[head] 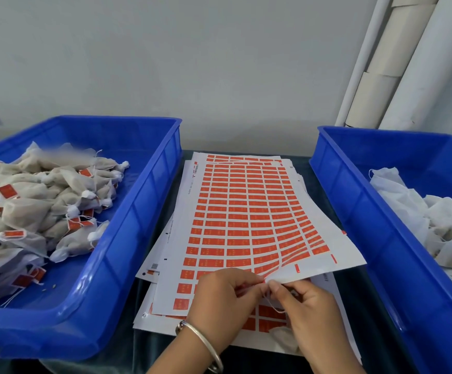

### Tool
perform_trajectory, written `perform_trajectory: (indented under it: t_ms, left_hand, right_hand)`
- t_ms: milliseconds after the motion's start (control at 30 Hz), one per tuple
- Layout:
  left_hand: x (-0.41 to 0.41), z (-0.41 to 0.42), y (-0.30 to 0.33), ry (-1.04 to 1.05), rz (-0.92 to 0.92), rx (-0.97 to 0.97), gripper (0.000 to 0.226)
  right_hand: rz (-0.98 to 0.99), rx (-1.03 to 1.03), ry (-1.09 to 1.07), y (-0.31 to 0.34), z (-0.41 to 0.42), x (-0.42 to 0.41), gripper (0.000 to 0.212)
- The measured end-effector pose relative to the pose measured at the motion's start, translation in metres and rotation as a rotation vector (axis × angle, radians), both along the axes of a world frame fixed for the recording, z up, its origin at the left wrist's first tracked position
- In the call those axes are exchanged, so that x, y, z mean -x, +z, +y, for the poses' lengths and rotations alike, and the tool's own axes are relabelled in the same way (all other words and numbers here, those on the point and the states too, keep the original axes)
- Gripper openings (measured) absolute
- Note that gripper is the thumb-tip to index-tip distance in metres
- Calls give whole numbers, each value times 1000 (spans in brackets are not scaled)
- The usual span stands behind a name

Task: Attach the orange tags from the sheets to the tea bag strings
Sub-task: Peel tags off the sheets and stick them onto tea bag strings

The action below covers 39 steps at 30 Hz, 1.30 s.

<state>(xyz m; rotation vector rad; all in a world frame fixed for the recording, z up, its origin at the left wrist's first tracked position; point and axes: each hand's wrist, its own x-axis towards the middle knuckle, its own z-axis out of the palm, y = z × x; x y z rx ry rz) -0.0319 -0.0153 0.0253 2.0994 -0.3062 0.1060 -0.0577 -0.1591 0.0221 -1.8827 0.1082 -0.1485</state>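
Orange tags [242, 209] in printed rows cover the top sheet [335, 247] of a loose stack lying on the dark table [324, 168] between two blue bins. In the head view, the left hand [223, 300] and the right hand [307, 314] meet over the near edge of this sheet, which is lifted and curled upward at that corner. Both hands have fingertips drawn together in a pinch; they appear to hold a thin white string [273, 306] and a tag at the sheet edge, though the exact contact is too small to confirm. The tea bag on that string is partly visible below the right hand.

The left bin [144, 206] holds filled tea bags [28, 211] already carrying orange tags. The right bin [359, 211] holds white untagged bags [408, 206].

Handling judgement: the tags are light, thin and flexible, likely adhesive, and will crease or stick to themselves if pinched across the face. Take each tag by one corner. The string is limp and fine; hold it taut close to the attachment point. The sheet is pliable and will slide on the stack unless steadied.
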Motion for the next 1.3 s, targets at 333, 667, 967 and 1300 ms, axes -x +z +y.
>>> perform_trajectory:
  t_ms: [333,667,967,1300]
  left_hand:
    - [-5,3,3,-20,-48,-145,12]
    - [-15,-3,-9,341,377,342,16]
    - [-22,2,-12,477,448,489,12]
    - [-15,-13,4,372,341,513,18]
  right_hand:
    - [-16,20,1,-2,0,-1,22]
    - [130,-8,-52,-2,-10,0,9]
    - [83,-330,-37,24,-28,27,23]
    - [-206,76,57,52,-18,11,30]
